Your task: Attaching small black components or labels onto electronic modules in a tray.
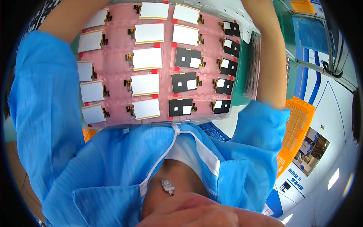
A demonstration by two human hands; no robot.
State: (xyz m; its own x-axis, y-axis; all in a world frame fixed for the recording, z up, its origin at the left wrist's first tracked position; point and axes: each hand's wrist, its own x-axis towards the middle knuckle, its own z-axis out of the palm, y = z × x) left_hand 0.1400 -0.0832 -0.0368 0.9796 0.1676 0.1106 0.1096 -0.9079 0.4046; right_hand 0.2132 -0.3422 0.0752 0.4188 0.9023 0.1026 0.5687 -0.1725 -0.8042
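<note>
Both forearms reach up past the top edge of the head view, so neither of my hands shows. My left forearm runs along the left side of a pink tray, and my right forearm passes to its right. In the tray lie rows of flat thin panels with short black-and-gold ribbon connectors and red tabs. Many, like one white panel, have yellow edge strips. Towards the right, others such as a black panel carry white squares. What my hands touch or hold is hidden.
A green surface shows beside the tray's right side, with clear plastic trays on it. An orange crate stands beyond my right elbow. Part of a blue crate appears below the tray. Metal framing rises at the far right.
</note>
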